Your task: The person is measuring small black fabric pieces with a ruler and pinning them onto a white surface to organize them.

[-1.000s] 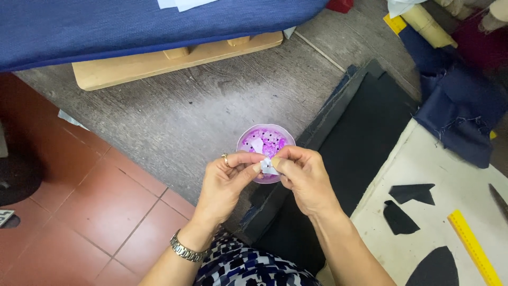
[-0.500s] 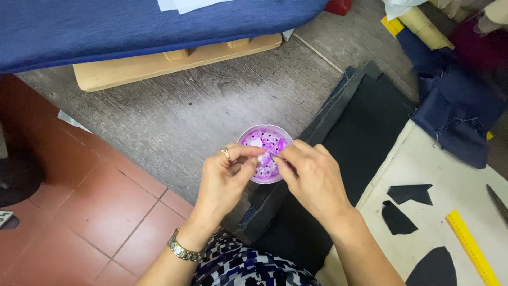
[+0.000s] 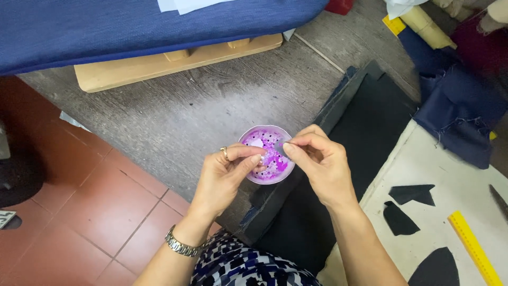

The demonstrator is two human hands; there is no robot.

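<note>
Floor, far left: red tiles (image 3: 79, 212) are seen at lower left, with grey boards (image 3: 201, 106) beyond them.
Top left: a blue cloth (image 3: 132, 26) is draped over a wooden base (image 3: 174, 61).
Watch: a metal watch (image 3: 181, 245) is worn on the left wrist.
Left hand (image 3: 225, 175): it is raised in front of the body, a ring (image 3: 225, 154) worn on one finger. The thumb and fingers are pinched narrowly together at the edge of the dish; what lies between them cannot be told.
Dish (image 3: 267, 153): a small round purple dish, speckled with dark and pale bits, is held up between the two hands over the grey boards, with the left fingertips touching its left rim.
Right hand (image 3: 320, 164): thumb and forefinger are closed tightly at the dish's right rim on something too small to make out.
Black fabric (image 3: 365, 127): a large dark sheet is laid on the floor under the right forearm.
Table (image 3: 450, 164): a white surface is seen at lower right, with black scraps (image 3: 410, 204) laid on it and a yellow ruler (image 3: 473, 246) near its edge.
Upper right: a heap of navy cloth (image 3: 460, 111) is piled just beyond the table.
</note>
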